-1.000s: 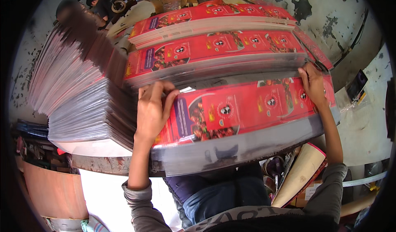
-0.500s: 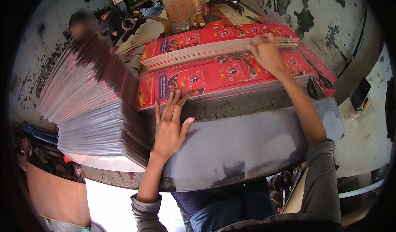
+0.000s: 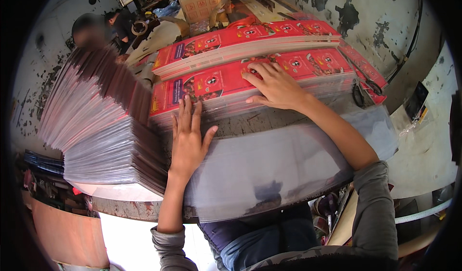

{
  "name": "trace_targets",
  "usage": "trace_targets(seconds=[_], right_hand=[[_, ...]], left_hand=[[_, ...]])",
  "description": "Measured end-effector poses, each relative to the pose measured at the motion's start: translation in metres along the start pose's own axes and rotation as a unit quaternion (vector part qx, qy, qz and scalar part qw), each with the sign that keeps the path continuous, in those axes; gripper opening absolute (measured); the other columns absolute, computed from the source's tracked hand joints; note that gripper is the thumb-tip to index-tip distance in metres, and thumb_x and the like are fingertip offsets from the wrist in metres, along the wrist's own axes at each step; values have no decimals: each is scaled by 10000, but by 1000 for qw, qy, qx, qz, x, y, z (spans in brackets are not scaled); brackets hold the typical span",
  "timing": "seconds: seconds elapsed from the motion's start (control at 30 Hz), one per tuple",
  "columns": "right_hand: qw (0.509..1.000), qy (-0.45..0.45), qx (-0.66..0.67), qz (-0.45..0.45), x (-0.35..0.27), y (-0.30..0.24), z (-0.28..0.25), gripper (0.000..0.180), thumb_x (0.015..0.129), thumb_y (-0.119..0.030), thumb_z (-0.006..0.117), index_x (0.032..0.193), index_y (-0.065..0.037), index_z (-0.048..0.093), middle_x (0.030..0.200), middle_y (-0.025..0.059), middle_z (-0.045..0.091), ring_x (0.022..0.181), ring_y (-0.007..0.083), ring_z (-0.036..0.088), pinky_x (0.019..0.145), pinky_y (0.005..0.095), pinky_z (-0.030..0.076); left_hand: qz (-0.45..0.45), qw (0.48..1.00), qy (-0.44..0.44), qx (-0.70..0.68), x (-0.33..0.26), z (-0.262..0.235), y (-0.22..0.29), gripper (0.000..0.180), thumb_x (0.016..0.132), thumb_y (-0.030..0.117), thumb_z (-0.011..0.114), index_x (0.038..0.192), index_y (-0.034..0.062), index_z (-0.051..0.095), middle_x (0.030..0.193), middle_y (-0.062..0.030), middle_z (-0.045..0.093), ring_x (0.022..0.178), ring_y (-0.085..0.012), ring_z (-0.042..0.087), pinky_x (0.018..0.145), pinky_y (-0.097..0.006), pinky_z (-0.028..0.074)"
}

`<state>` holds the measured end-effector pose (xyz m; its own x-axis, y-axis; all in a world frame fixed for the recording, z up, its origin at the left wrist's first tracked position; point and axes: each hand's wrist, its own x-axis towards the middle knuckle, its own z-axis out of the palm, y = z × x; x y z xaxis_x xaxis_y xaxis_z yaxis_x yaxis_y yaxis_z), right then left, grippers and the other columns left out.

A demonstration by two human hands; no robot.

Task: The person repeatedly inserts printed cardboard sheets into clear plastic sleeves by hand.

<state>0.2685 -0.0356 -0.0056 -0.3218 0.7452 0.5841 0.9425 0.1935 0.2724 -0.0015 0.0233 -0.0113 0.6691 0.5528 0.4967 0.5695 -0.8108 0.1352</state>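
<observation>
Head view, one frame.

1. Left hand [image 3: 188,137]: palm down, flat, fingers straight and close together, thumb spread to the right. Fingertips touch the near edge of the near red stack [image 3: 250,85]; heel of hand rests on the clear film sheet [image 3: 269,170]. Grips nothing. Forearm comes up from the lower edge, grey sleeve pushed back at the wrist.

2. Right hand [image 3: 272,84]: palm down on top of the near red stack, fingers spread and slightly bent, tips pressing the top sheet; thumb hooks over the front edge. Open, not closed round anything. Forearm bare, runs diag. to lower right, grey sleeve from the elbow.

3. Near red stack: flat printed sheets, glossy, red w/ dark round pictures and a blue panel at the left end. Long rectangle, many thin layers, lies across the table middle, just beyond the film sheet.

4. Far red stack [image 3: 240,47]: same kind, same shape, just behind the near one, thicker pale edge showing.

5. Clear film sheet: thin, shiny, greyish, smooth; covers the table front and hangs over the near edge.

6. Fanned pile [image 3: 96,126], left: thin glossy sheets, grey-pink edges, splayed like a deck, well clear of the right hand, beside the left.

7. Table [image 3: 130,206]: worn, rounded rim, scuffed.

8. Another person [image 3: 89,28], far left bkgd, behind the fanned pile.
</observation>
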Motion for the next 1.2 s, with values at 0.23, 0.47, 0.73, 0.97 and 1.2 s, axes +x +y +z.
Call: trace_targets(seconds=[0.23,0.47,0.73,0.97,1.2], right_hand=[[1000,-11,-10,19,-6,0,5,556,842,-519,485,1168,-69,490,1154,150,498,1094,287,484,903,447,374],[998,-42,26,34,-3,-5,0,567,832,-483,524,1216,-69,466,1233,158,453,1124,299,458,951,460,346],[999,-29,27,30,-3,-1,-3,513,818,-406,591,1192,-74,478,1211,153,469,1066,310,500,914,470,384],[941,-131,257,177,15,50,-60,309,848,-311,589,962,-25,568,992,142,562,890,303,567,779,392,443],[977,-60,141,149,-1,96,-49,268,837,-254,603,931,-6,566,904,135,559,837,314,568,743,399,440]], left_hand=[[126,990,57,9,-39,-91,21,283,805,156,608,1063,40,621,1240,-184,504,1204,-314,449,991,-491,357],[-82,934,273,214,-127,-128,-92,429,776,-106,385,1099,53,618,1148,-120,585,1106,-274,537,956,-419,397],[-122,935,203,266,-156,-128,-131,350,909,-12,399,1209,79,553,1236,-77,551,1126,-249,534,942,-368,404],[-77,896,234,370,-166,-124,-148,283,897,31,485,1168,60,558,1231,-89,552,1102,-253,549,905,-388,424],[-151,938,243,196,-163,-132,-147,173,863,12,535,1032,32,566,1061,-76,576,988,-231,577,882,-379,419]])
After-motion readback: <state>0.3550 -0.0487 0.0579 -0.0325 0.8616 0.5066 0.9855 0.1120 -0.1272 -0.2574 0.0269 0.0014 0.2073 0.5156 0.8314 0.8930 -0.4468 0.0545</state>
